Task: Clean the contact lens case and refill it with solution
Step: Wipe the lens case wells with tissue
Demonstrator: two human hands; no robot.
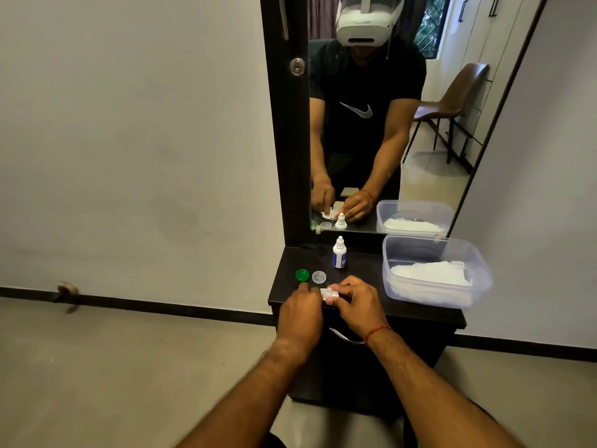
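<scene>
The person is holding the small white lens case (329, 294) with both hands, just above the front of the dark worktop (365, 270). The right hand (355, 305) is pinching the right end of the case. Its grip is narrow, with the fingers curling over the top. The left hand (302, 313) is curling its fingers in too and is holding the left end, so its grip is also small and tight. Most of the case is hiding between the fingers.

A green cap (302, 275) and a clear cap (319, 277) are lying side by side on the worktop, just behind the left hand. A little white bottle (339, 253) with a blue label is standing upright behind them, near the mirror (371, 124). A see-through tub (436, 250) is sitting on the right side of the worktop, apart from the hands. A white cloth (429, 279) is lying inside it.
</scene>
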